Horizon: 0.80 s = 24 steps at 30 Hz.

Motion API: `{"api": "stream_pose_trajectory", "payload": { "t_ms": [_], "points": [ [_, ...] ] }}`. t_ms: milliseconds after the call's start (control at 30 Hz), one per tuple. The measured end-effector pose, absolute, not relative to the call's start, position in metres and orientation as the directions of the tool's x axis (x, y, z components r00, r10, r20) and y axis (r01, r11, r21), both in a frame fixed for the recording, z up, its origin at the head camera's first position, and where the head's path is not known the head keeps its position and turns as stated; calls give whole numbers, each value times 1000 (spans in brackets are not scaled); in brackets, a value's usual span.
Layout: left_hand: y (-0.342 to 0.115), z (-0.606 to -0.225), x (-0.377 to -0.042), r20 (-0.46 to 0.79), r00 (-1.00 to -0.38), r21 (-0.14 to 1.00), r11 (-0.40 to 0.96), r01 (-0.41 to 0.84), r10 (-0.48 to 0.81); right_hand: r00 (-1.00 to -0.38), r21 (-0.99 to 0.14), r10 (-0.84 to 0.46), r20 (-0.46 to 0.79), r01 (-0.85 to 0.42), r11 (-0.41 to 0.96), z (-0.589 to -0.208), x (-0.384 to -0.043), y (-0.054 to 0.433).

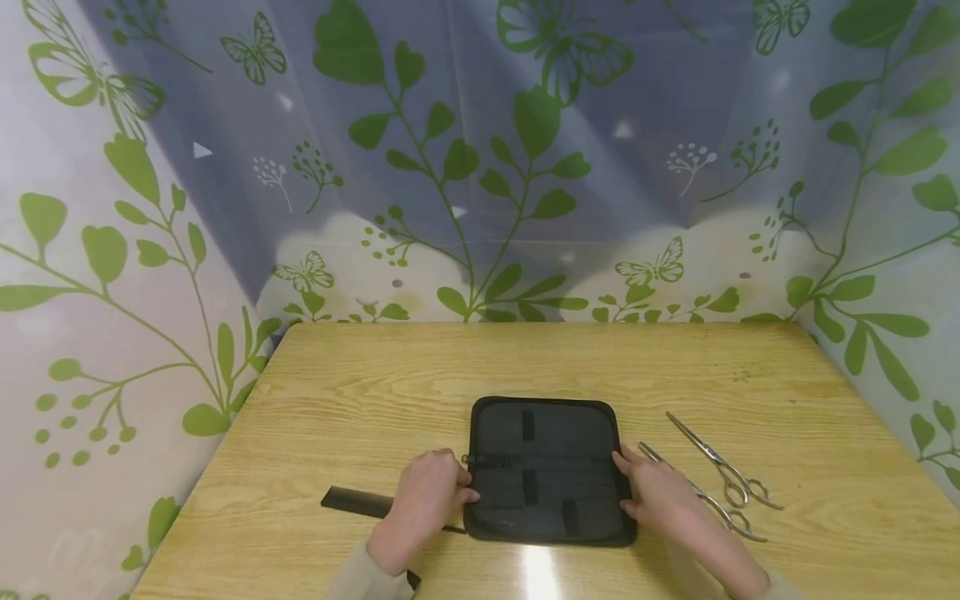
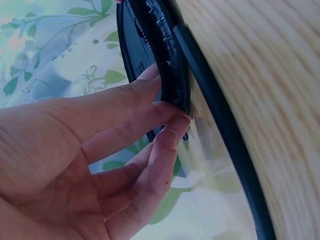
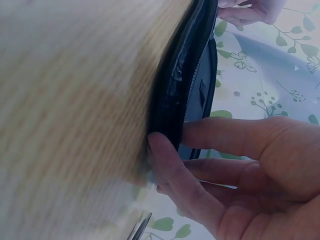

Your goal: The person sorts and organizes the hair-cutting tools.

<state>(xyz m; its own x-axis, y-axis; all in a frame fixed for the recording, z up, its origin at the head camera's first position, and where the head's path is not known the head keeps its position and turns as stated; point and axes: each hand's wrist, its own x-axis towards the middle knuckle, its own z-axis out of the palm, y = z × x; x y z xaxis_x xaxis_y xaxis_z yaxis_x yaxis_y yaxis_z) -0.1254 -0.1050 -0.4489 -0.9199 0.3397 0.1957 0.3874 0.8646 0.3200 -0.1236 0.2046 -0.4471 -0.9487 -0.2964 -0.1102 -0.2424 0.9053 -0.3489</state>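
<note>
A black zippered case (image 1: 551, 500) lies unfolded on the table, its inside up with several small elastic loops. At its left edge my left hand (image 1: 429, 500) pinches the rim; the left wrist view shows the thumb by the zipper teeth of the case (image 2: 172, 80) and fingertips at the outer side. My right hand (image 1: 663, 493) pinches the right edge the same way, thumb and fingers on either side of the rim of the case (image 3: 167, 110). A black comb (image 1: 352, 501) lies partly behind my left hand.
Two pairs of metal scissors lie right of the case: one pair (image 1: 712, 455) farther out, the other pair (image 1: 738, 523) partly covered by my right hand. Under my left sleeve a dark tip (image 1: 414, 578) pokes out. Leaf-patterned cloth (image 1: 480, 167) encloses the wooden table (image 1: 375, 367).
</note>
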Motion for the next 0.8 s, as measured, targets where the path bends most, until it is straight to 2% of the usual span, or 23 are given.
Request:
{"api": "stream_pose_trajectory", "payload": {
  "t_ms": [800],
  "points": [
    [-106, -450, -123, 202, -917, 323, 861, 393, 343, -947, -363, -310, -88, -259, 895, -448, -120, 207]
  ]
}}
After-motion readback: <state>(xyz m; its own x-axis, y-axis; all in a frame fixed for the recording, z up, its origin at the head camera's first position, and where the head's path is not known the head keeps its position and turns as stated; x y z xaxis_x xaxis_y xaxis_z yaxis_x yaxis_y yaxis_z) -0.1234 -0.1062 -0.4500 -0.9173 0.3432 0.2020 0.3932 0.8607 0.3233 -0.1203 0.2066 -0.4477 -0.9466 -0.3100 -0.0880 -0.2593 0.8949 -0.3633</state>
